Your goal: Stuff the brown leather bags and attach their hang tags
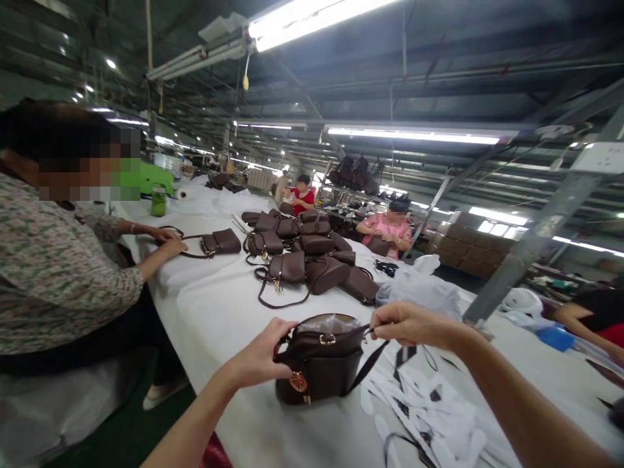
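"Where do we have the dark bag (324, 370)?"

"Standing open-topped on the white table (234, 309), just inside the left edge."

"And our fingers?"

"Our left hand (260, 354) grips its left side, thumb in front; our right hand (402, 323) pinches the strap (371, 366) beside the rim."

"Which way can we move?"

"A strip of tabletop separates it from the brown bags (329, 276) beyond; white scraps (439, 416) crowd its right."

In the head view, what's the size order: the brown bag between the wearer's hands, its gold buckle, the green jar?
1. Brown bag
2. Green jar, though farther from the camera
3. Gold buckle
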A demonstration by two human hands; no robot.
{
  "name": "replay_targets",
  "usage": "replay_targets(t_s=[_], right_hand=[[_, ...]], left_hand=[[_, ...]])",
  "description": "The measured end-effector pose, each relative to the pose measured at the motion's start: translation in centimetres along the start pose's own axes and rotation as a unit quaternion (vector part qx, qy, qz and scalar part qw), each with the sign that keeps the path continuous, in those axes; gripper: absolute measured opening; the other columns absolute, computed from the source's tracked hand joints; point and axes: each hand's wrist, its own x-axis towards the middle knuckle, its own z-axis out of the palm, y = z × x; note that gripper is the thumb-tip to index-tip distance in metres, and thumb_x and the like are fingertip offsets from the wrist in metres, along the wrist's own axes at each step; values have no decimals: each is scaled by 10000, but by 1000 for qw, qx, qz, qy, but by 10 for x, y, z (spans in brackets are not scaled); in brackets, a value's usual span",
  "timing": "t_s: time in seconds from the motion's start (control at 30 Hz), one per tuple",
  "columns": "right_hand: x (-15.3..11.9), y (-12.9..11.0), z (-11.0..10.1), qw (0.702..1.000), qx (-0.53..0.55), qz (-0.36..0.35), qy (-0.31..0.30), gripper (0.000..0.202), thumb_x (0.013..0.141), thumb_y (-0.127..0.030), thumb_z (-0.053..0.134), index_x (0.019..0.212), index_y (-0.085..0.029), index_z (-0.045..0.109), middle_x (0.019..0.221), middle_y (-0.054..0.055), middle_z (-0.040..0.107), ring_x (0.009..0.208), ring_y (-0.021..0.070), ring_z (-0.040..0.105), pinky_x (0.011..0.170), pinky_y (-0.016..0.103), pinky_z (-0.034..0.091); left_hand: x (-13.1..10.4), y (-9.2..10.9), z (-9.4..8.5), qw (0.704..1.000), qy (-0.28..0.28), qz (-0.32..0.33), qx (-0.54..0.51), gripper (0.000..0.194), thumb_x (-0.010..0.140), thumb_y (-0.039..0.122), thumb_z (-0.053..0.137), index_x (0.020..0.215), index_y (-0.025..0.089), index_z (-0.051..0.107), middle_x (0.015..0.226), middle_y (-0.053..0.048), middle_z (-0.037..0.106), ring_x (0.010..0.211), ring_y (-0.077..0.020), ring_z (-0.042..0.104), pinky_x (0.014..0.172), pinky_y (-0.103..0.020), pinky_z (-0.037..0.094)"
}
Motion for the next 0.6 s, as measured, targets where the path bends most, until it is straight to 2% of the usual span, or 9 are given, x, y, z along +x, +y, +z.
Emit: replay_targets(t_s=[0.07, 0.13, 0.27, 0.33, 0.4, 0.43, 0.5, 0.6], right_hand=[[8, 2, 0, 998, -25, 33, -56, 210, 710, -362, 647, 759, -159, 630, 537, -72, 433, 408, 40, 309, 376, 178, 186], [10, 16, 3, 993, -31, 61, -91, 198, 691, -351, 652, 747, -162, 637, 510, -77, 443, 382, 38, 310, 353, 173, 190], [-6, 48, -4, 993, 59, 62, -87, 284, 682, -409, 699, 764, -142, 646, 473, -84, 419, 376, 31, 280, 347, 170, 156], [-17, 54, -17, 990, 120, 36, -65, 325, 695, -434, 716, 779, -127, 647, 507, -72, 443, 383, 19, 264, 353, 171, 129], [-24, 53, -29, 986, 152, 24, -60, 347, 701, -446, 728, 784, -119, 646, 570, -46, 503, 374, 3, 257, 346, 174, 110], [-26, 51, -33, 985, 156, 29, -68, 351, 696, -447, 734, 784, -118, 647, 604, -30, 535, 365, -2, 259, 339, 176, 105], [-28, 50, -38, 984, 146, 54, -89, 350, 679, -447, 743, 776, -124, 649, 641, -10, 578, 349, -5, 268, 325, 179, 99], [-32, 57, -36, 982, 129, 91, -100, 364, 640, -479, 752, 743, -148, 645, 631, -4, 585, 336, 7, 276, 320, 189, 99]], left_hand=[[-3, 1, 2, 991, 31, 11, 130, 655, 639, 96, 613, 1272, 246, 535, 1102, -41, 536, 936, -191, 529, 839, -299, 433], [-5, -1, 2, 977, 66, -10, 204, 493, 717, 101, 561, 1182, 260, 599, 998, -29, 554, 902, -189, 557, 811, -286, 433], [-8, -2, -7, 970, 82, -1, 228, 233, 860, 197, 484, 1002, 255, 660, 888, -16, 552, 845, -166, 570, 766, -255, 429], [-8, 4, -8, 966, 66, 19, 251, 207, 889, 204, 448, 902, 222, 654, 878, -22, 549, 827, -161, 565, 766, -256, 428], [-8, 14, -4, 954, 45, 33, 294, 108, 856, 254, 532, 858, 199, 625, 903, -33, 552, 823, -179, 557, 747, -274, 433], [-9, 19, -1, 946, 35, 39, 320, 107, 811, 288, 604, 863, 194, 613, 921, -41, 553, 826, -195, 551, 734, -288, 435], [-10, 26, 4, 928, 30, 50, 367, 227, 734, 310, 695, 905, 193, 600, 941, -55, 551, 833, -225, 537, 715, -313, 434], [-14, 27, 2, 918, 47, 45, 391, 142, 807, 249, 617, 944, 211, 613, 919, -51, 546, 814, -214, 533, 703, -308, 420]])
